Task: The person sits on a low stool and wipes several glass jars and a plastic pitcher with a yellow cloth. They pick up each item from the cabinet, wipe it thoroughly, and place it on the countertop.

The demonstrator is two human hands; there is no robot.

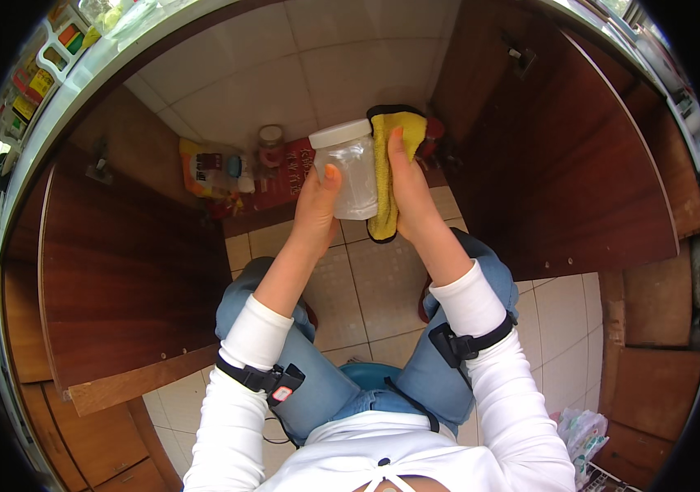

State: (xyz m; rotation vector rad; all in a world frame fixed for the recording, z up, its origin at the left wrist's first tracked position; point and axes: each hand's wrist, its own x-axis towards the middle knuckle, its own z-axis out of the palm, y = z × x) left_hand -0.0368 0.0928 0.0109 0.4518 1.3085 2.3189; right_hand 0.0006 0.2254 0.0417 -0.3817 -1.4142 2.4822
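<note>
A clear plastic jar [356, 178] with a white screw lid [340, 133] is held up in front of the cabinet opening, tilted slightly. My left hand [318, 200] grips its left side, the thumb lying across the front wall. In my right hand [408, 184] is a folded yellow cloth [383, 203] with black edging, the thumb pressed on its face. The cloth lies against the jar's right side. Fingers of both hands are largely hidden behind the jar and the cloth. No contents can be made out inside the jar.
Open wooden doors flank me, a left door [135, 277] and a right door [565, 166]. On the cabinet floor stand a lidded glass jar [271, 142], a yellow-orange package [193, 166] and a red printed sheet [276, 181]. A dark red object [433, 136] sits behind the cloth.
</note>
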